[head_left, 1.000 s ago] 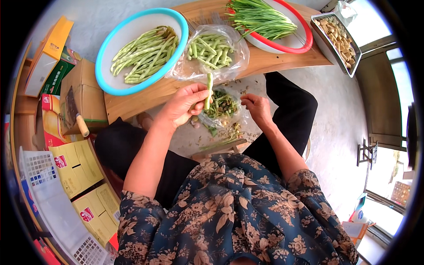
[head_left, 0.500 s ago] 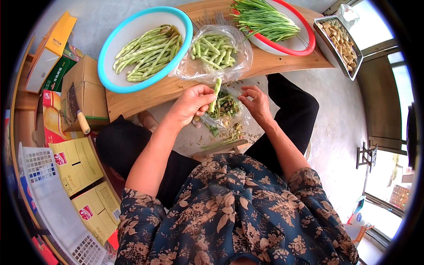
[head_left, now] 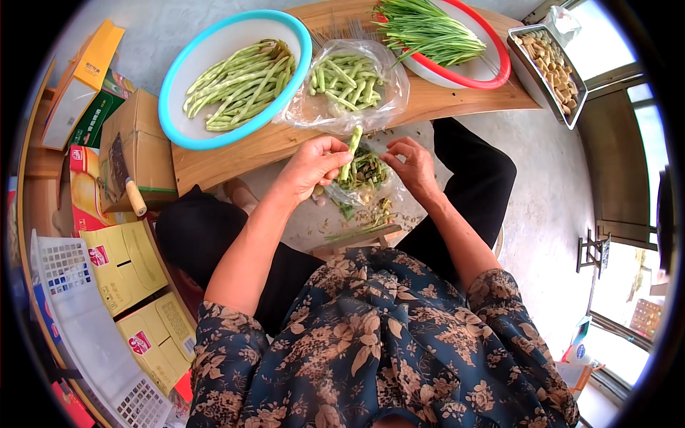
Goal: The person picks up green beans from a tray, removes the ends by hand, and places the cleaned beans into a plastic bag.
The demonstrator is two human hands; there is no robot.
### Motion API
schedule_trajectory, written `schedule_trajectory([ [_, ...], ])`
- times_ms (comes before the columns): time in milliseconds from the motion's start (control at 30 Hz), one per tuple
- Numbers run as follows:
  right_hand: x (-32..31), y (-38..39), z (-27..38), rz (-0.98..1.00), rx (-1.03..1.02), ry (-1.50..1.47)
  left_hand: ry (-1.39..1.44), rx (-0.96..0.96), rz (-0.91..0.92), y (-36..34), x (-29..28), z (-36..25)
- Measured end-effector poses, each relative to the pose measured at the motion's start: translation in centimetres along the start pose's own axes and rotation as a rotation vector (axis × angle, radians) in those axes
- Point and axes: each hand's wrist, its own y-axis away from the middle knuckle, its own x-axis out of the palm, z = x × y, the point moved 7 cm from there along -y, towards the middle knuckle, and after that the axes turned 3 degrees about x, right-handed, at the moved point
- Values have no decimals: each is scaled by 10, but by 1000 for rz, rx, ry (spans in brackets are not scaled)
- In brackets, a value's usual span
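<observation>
Between thumb and fingers, my left hand (head_left: pixel 308 170) holds a short green bean (head_left: pixel 353 148) nearly upright. A little to its right, my right hand (head_left: pixel 415 170) has its thumb and forefinger pinched together; whatever they grip is too small to make out. Below both hands, a plastic bag of green trimmings (head_left: pixel 367 171) sits low by the floor. Just beyond them on the wooden table lies a clear plastic bag (head_left: pixel 294 108) with snapped bean pieces (head_left: pixel 347 80) in it. Long whole beans (head_left: pixel 246 84) fill part of a white basin with a blue rim (head_left: pixel 165 107) at the far left.
At the table's far right is a red-rimmed basin (head_left: pixel 503 68) of green chives (head_left: pixel 435 36). Beside it stands a metal tray (head_left: pixel 531 77) of brown pieces. Cardboard boxes (head_left: pixel 146 146), a wooden-handled knife (head_left: pixel 134 196) and a white plastic basket (head_left: pixel 85 314) are to my left. Scraps litter the floor.
My right hand has shifted slightly left, toward the bean. My left hand and the bean have moved a touch to the right.
</observation>
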Motion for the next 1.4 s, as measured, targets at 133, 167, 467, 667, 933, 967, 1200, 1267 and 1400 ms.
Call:
schedule_trajectory([
  [133, 4, 0, -4, -16, -33, -55, 60, -26, 12, -1, 1, 3],
  [167, 5, 0, -3, -16, -48, -61, 60, -26, 12, -2, 0, 3],
  [467, -7, -6, 23, 33, -34, -208, 212, -28, 106, -2, 5, 4],
  [667, 5, -8, 45, 224, 133, -682, -105, 25, 68, -2, 13, 4],
  [933, 4, 4, 63, 81, 164, -828, -33, 172, -58, 0, 14, -3],
  [967, 5, 8, 64, 18, 182, -952, -33, 173, -57, 0, 16, -3],
  [1200, 10, 18, 68, -107, 244, -1274, 246, 196, -87, -2, 15, -1],
  [1267, 11, 19, 66, -122, 286, -1376, 290, 210, -99, -3, 12, -4],
  [1400, 11, 15, 59, -43, 289, -1381, 257, 156, -83, 0, 14, -8],
])
